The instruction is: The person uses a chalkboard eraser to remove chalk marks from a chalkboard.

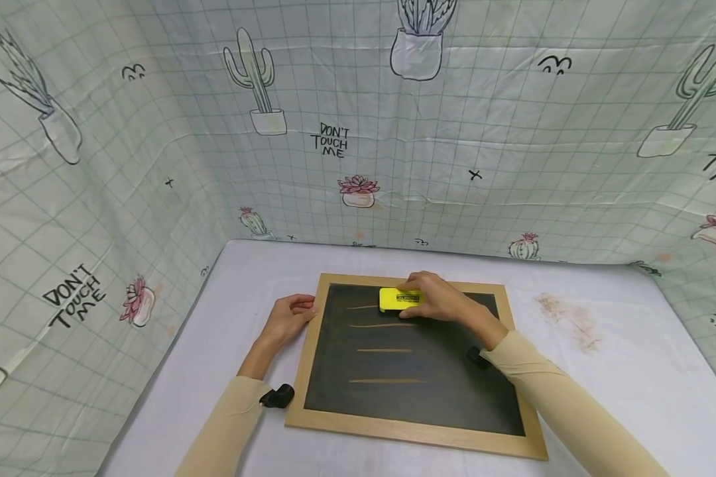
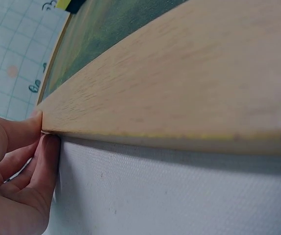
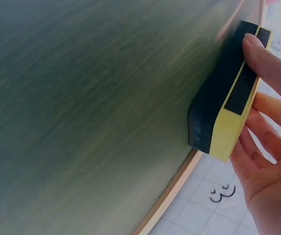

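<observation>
A wood-framed chalkboard (image 1: 453,384) lies flat on the white table, with several tan chalk lines (image 1: 384,350) drawn across its left half. My right hand (image 1: 438,298) grips a yellow chalkboard eraser (image 1: 390,299) near the board's top edge, thumb on one side and fingers on the other. In the right wrist view the dark felt of the eraser (image 3: 203,117) faces the board, right at its surface. At the upper left of the frame, my left hand (image 1: 288,319) pinches the wooden edge (image 2: 130,107), thumb above and curled fingers against the side.
Reddish-brown smudges (image 1: 567,318) mark the white tabletop (image 1: 620,384) to the right of the board. A grid-patterned cloth (image 1: 489,132) printed with cacti hangs behind and at both sides. Black wrist cameras (image 1: 278,396) sit on both forearms, close to the board.
</observation>
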Action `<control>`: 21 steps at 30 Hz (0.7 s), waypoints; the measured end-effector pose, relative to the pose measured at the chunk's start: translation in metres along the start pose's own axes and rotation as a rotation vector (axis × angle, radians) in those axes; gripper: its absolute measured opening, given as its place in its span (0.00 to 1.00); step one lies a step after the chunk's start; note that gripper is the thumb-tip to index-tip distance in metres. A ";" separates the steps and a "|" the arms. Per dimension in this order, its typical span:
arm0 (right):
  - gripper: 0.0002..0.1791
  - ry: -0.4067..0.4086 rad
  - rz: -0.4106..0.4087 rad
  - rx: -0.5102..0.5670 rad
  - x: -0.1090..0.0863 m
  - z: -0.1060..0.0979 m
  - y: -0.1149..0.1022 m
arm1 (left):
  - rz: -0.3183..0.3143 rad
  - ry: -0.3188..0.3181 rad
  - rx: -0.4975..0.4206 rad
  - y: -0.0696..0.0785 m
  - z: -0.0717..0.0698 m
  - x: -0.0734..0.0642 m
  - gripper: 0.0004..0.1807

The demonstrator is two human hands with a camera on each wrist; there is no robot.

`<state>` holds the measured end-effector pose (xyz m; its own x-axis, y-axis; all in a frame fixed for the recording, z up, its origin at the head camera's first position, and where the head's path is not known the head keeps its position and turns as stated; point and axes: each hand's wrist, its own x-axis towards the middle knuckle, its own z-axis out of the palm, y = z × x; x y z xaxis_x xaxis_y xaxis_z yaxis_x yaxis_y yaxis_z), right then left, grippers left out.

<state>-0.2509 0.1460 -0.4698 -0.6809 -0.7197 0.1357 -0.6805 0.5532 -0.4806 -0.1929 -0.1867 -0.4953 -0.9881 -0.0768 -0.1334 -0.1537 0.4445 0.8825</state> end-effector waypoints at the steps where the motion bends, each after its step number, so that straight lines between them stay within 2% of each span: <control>1: 0.30 -0.003 -0.003 0.001 0.002 0.000 -0.002 | 0.001 0.000 -0.001 0.000 0.000 0.000 0.16; 21: 0.31 -0.048 -0.055 -0.013 0.031 0.015 -0.021 | -0.004 0.004 0.009 0.000 0.001 0.000 0.17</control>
<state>-0.2536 0.1053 -0.4686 -0.6286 -0.7684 0.1202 -0.7205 0.5172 -0.4619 -0.1926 -0.1860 -0.4952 -0.9874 -0.0821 -0.1355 -0.1581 0.4525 0.8776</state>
